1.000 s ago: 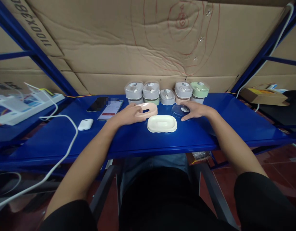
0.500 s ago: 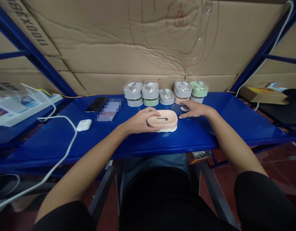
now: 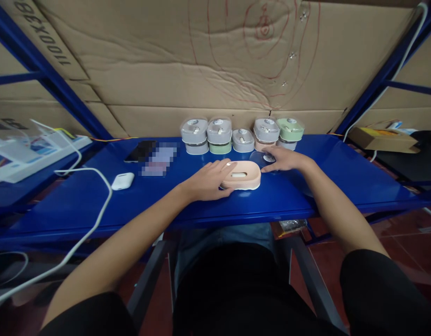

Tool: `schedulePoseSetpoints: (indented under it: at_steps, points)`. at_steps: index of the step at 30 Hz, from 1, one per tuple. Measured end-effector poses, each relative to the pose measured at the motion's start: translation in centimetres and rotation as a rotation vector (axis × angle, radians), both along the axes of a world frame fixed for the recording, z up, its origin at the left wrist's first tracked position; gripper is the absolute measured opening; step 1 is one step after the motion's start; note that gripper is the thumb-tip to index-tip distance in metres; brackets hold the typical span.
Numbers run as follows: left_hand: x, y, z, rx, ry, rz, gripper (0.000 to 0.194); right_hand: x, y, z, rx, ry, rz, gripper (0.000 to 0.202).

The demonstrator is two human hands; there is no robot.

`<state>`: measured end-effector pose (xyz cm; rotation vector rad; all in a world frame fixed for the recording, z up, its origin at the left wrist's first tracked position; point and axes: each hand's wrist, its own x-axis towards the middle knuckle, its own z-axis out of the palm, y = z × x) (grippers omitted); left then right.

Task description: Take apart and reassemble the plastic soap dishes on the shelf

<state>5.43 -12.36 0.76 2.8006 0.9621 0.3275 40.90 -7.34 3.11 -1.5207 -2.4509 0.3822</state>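
A peach oval box point(image 3: 248, 182) with a slot in its top sits on the blue tabletop point(image 3: 208, 207) in front of me. My left hand point(image 3: 210, 179) grips its left end, fingers over the top and thumb along the near side. Something white shows in the slot. Just behind and right of the box lies a clear plastic lid point(image 3: 257, 160) with a round pale label. My right hand point(image 3: 283, 159) holds it by the right part, fingertips at the far edge and thumb at the near edge.
Along the cardboard wall point(image 3: 208, 98) stand several stacked oval boxes point(image 3: 220, 133) in grey, green and peach. A dark phone point(image 3: 140, 151), a blurred-out phone-like item point(image 3: 159, 158) and a white earbud case point(image 3: 123, 181) lie left. A white cable point(image 3: 103, 205) hangs at the left.
The peach box has shifted slightly right, nearer the lid. My left fingers now reach further over its top, and white shows in the slot. My right hand has stayed put.
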Motion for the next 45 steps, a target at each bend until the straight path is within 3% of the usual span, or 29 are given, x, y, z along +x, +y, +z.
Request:
schedulePoseSetpoints:
  at_steps: [3,7,11,15,19,24,29,32,35,38,42,45]
  points:
    - [0.1,0.2,-0.3,-0.088,-0.096,0.031,0.103,-0.3,-0.4,0.5,-0.031,0.007,-0.042,0.098]
    - [-0.1,1.2,-1.0,-0.288,-0.308,0.143,0.129,-1.7,-2.0,1.8,0.179,0.141,-0.095,0.097]
    - [0.0,2.2,-2.0,-0.411,-0.457,0.176,0.148,-4.6,-3.9,2.0,0.248,0.257,0.14,0.092]
    - [0.4,2.3,-2.6,-0.456,-0.543,0.178,0.155,-7.4,-4.8,0.7,0.226,0.191,0.283,0.089]
    - [0.6,1.9,-2.2,-0.501,-0.565,0.164,0.151,-8.2,-4.6,-0.6,0.222,0.139,0.284,0.089]
    - [0.5,2.0,-2.0,-0.469,-0.529,0.179,0.143,-8.2,-4.7,-0.9,0.203,0.146,0.344,0.088]
    - [-0.1,2.4,-1.7,-0.344,-0.481,0.099,0.116,-7.5,-5.2,-0.9,0.122,0.133,0.327,0.096]
    - [-1.2,3.1,-0.8,-0.293,-0.416,0.084,0.11,-6.8,-5.0,-1.0,0.083,0.135,0.359,0.106]
    - [-3.1,3.8,0.7,-0.31,-0.282,0.113,0.112,-6.5,-4.5,-1.1,0.105,0.169,0.374,0.091]
    - [-5.3,4.3,2.0,-0.332,-0.188,0.11,0.108,-6.9,-3.4,-1.1,0.259,0.194,0.24,0.074]
    - [-7.6,4.7,2.7,-0.301,-0.093,0.218,0.107,-7.9,0.0,-1.7,0.397,0.051,0.048,0.095]
    - [-7.8,4.5,2.9,-0.217,-0.122,0.257,0.124,-8.6,2.8,-2.4,0.372,-0.067,0.007,0.107]
